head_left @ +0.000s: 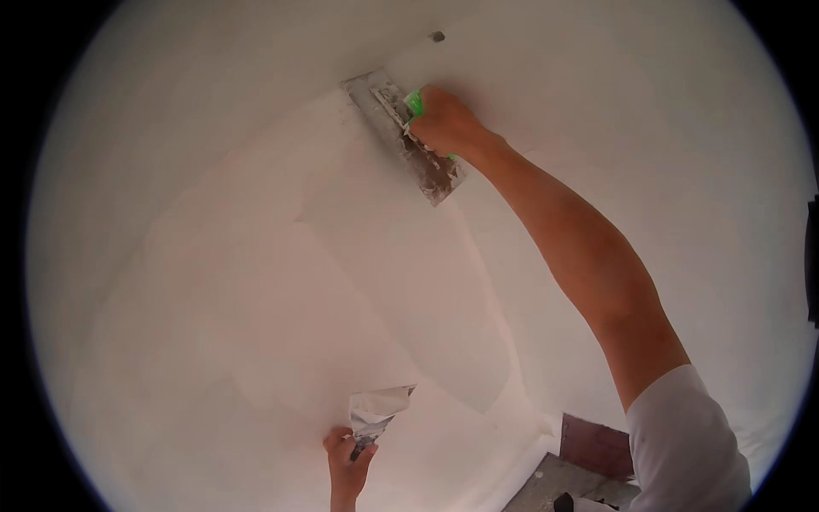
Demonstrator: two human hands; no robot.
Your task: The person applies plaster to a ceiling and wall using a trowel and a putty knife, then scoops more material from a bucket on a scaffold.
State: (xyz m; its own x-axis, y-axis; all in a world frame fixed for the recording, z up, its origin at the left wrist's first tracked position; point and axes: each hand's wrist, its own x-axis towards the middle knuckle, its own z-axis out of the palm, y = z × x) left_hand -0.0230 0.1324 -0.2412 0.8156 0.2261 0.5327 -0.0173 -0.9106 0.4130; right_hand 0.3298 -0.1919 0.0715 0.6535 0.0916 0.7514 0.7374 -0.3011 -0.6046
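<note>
My right hand (445,122), arm stretched up and to the left, is closed round the green handle of a plastering trowel (367,96). The trowel's long metal blade is smeared with pale filler and lies tilted against the white wall (247,282). Below the blade, a smooth, greyer band of filler runs down to the right. Low in the view, my left hand (348,456) grips a putty knife (375,405) by its dark handle, blade upward. White filler sits on that blade.
A small dark hole (437,37) marks the surface above the trowel. At the lower right, a reddish-brown panel (595,445) stands beside a grey floor area (546,486). A dark object (812,264) shows at the right rim.
</note>
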